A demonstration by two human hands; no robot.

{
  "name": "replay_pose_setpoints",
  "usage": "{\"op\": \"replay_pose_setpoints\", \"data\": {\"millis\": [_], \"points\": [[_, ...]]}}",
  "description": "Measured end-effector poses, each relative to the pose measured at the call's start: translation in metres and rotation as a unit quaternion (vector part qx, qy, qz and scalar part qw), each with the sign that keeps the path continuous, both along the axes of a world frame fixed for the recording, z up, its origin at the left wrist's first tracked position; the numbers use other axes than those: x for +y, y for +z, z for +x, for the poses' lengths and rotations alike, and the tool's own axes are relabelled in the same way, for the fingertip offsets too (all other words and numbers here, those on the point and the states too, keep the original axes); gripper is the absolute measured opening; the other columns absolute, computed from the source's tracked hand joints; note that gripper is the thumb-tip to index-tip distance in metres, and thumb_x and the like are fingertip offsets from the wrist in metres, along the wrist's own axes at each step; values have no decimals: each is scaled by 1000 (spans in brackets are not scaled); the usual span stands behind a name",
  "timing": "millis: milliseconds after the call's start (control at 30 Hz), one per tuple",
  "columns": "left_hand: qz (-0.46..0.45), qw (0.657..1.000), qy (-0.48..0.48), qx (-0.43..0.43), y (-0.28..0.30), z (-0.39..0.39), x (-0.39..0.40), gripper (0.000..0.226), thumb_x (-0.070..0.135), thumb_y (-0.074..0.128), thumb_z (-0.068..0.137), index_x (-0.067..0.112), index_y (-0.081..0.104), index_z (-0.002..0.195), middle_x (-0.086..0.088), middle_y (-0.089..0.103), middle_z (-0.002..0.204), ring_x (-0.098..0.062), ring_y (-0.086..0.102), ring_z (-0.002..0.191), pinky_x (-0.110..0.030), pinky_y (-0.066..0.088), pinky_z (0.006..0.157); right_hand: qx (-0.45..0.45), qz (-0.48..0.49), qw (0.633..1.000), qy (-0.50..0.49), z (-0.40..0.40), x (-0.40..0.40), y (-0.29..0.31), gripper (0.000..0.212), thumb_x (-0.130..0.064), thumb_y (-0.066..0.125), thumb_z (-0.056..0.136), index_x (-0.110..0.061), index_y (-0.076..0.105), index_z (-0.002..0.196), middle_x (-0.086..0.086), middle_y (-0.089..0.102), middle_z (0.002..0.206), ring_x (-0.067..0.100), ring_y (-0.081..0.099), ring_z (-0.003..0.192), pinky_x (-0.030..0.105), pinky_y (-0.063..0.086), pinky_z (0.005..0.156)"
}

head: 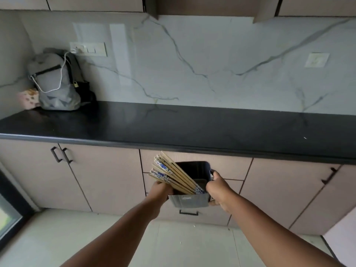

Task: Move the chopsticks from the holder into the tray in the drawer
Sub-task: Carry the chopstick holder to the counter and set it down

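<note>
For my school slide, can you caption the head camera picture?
Both hands hold a dark holder of chopsticks below the black countertop.

The chopsticks' (174,174) lower ends are hidden inside the holder (190,199); the left hand's (160,191) fingertips disappear behind both.

Grey backpack (54,81) on black countertop (173,124), left corner

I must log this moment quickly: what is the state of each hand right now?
Left hand: closed, grips the chopsticks that lean out of the holder.
Right hand: closed, holds the holder by its side.
</note>
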State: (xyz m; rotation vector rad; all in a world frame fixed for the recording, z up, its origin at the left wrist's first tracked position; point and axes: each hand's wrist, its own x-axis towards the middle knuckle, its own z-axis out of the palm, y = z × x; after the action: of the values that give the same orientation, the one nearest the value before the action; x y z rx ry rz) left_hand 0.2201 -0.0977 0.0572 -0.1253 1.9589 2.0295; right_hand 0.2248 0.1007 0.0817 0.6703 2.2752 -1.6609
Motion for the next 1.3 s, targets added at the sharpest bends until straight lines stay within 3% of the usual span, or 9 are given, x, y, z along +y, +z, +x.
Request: {"op": "replay_pose_setpoints", "data": {"millis": [233,467,567,700,833,967,1167,1233,1300], "points": [[69,995,-22,71,26,-158,0,43,-11,42,73,12,67,100,-7,74,98,-20,69,94,-25,52,73,62,-16,996,-59,-134,1,33,71,2,35,91,-40,22,147,5,52,121,26,59,101,49,58,81],[37,992,-77,96,50,-278,22,38,-7,44,77,13,66,101,0,75,94,-19,68,97,-33,51,83,70,-23,991,-113,-232,18,56,69,4,37,93,-37,24,148,3,51,108,23,60,85,48,60,69],[19,991,-94,97,50,-307,37,37,-6,45,78,14,67,100,2,75,94,-14,68,96,-28,48,81,55,-28,991,-120,-259,32,55,68,3,38,93,-36,25,147,10,49,131,30,58,102,56,58,76],[-21,991,-92,94,43,-336,57,34,-8,46,79,13,68,90,8,73,82,6,66,73,-5,45,57,42,-30,992,-119,-301,54,45,68,4,38,93,-35,26,148,12,45,142,36,55,116,56,57,78],[-22,994,-72,83,37,-369,73,32,-8,44,81,11,67,92,6,74,82,3,68,73,-7,46,57,21,-45,993,-108,-344,71,29,67,2,38,92,-32,28,148,11,45,142,36,53,118,48,61,64],[13,998,-34,42,35,-400,86,30,-2,44,85,6,62,107,-8,74,96,-16,72,82,-19,53,58,-6,-55,995,-88,-385,86,19,60,-9,44,92,-29,29,147,8,49,132,33,58,106,41,60,53],[8,999,-22,40,19,-422,95,29,14,39,94,10,58,116,-11,69,108,-16,70,88,-20,53,62,18,-58,996,-59,-415,94,8,42,-21,46,89,-27,48,131,6,55,120,28,59,99,36,57,52],[11,998,-28,53,10,-423,92,28,22,40,98,15,57,118,-9,68,112,-13,69,91,-19,54,66,51,-74,994,-57,-414,93,0,30,-37,51,91,-30,54,120,2,54,122,26,57,106,36,57,54],[0,997,-40,60,-2,-418,84,43,43,44,96,21,51,132,0,63,123,-8,65,101,-17,51,77,74,-106,990,-64,-408,92,-7,41,-64,50,86,-37,55,116,-4,53,124,24,54,113,40,60,62]]}}
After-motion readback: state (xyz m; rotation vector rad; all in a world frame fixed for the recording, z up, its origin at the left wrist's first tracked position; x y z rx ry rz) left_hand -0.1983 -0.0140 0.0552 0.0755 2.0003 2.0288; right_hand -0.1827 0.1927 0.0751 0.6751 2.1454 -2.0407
